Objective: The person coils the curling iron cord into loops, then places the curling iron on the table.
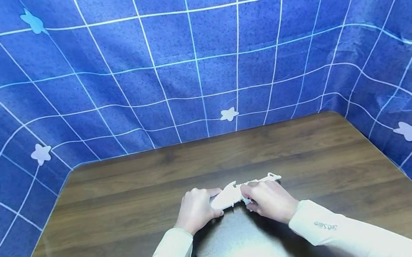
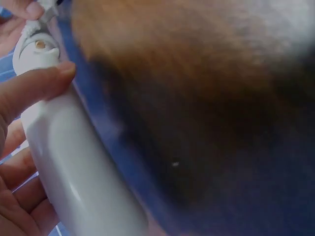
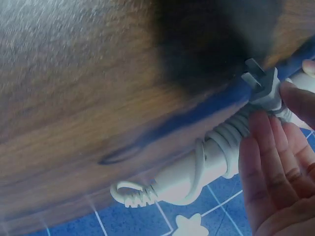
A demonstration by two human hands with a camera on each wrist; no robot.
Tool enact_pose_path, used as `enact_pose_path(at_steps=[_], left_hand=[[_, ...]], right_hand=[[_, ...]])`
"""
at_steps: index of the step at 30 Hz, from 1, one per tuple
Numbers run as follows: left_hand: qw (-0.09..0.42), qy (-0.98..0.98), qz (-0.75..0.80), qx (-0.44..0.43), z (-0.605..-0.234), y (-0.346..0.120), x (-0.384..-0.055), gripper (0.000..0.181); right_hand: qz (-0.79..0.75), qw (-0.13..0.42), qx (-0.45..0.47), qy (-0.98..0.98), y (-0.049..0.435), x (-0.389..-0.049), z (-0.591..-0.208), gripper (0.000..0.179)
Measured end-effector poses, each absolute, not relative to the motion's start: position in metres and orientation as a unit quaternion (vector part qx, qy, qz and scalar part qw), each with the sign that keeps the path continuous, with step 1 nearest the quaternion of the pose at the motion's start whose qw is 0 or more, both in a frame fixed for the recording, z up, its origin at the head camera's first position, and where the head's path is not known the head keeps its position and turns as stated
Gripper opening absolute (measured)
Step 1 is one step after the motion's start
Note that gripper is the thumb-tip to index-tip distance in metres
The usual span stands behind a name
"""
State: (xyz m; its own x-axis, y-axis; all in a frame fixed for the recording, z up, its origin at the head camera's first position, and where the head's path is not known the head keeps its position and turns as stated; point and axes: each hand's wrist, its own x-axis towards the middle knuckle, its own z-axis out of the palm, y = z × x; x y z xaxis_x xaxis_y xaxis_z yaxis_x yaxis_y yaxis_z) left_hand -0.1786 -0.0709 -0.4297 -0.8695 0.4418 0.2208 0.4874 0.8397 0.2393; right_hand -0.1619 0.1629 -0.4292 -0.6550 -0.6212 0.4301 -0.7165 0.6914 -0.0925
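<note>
A white corded electrical appliance (image 1: 225, 197) lies crosswise between my hands in the head view. Around its wide, smooth body my left hand (image 1: 197, 210) grips, thumb over the top and fingers beneath. A small gold-coloured spot (image 2: 40, 44) shows near the body's narrower part in the left wrist view. My right hand (image 1: 270, 200) pinches the two-prong plug (image 3: 266, 91) between thumb and fingers. The power cord (image 3: 229, 142) is wound in several turns round the slimmer handle (image 3: 172, 184), whose end has a ribbed cord sleeve (image 3: 140, 199).
Below the hands is a brown wood-grain table (image 1: 119, 199), with a bright glare patch at its near middle. A blue curtain (image 1: 196, 75) with a white grid and stars stands behind the table and along both sides.
</note>
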Motion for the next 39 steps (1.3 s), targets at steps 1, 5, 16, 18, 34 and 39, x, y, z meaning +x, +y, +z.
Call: enact_pose_path(at_steps=[1, 5, 16, 18, 34, 39], left_hand=[[0.086, -0.956, -0.139, -0.244, -0.432, -0.071, -0.178, 0.045], [0.126, -0.953, -0.104, -0.253, -0.439, -0.070, -0.175, 0.045], [0.162, -0.943, -0.100, -0.274, -0.446, -0.068, -0.167, 0.049], [0.160, -0.941, -0.101, -0.279, -0.446, -0.070, -0.165, 0.052], [0.157, -0.947, -0.070, -0.272, -0.440, -0.071, -0.163, 0.057], [0.153, -0.951, -0.055, -0.263, -0.440, -0.070, -0.164, 0.058]], right_hand=[[0.115, 0.187, 0.376, -0.900, 0.163, -0.163, -0.429, 0.044], [0.072, 0.183, 0.396, -0.897, 0.165, -0.166, -0.428, 0.041], [0.003, 0.220, 0.443, -0.869, 0.168, -0.168, -0.432, 0.026], [0.018, 0.212, 0.438, -0.874, 0.171, -0.168, -0.432, 0.030], [0.089, 0.184, 0.362, -0.909, 0.179, -0.165, -0.429, 0.041], [0.082, 0.197, 0.337, -0.917, 0.179, -0.165, -0.430, 0.037]])
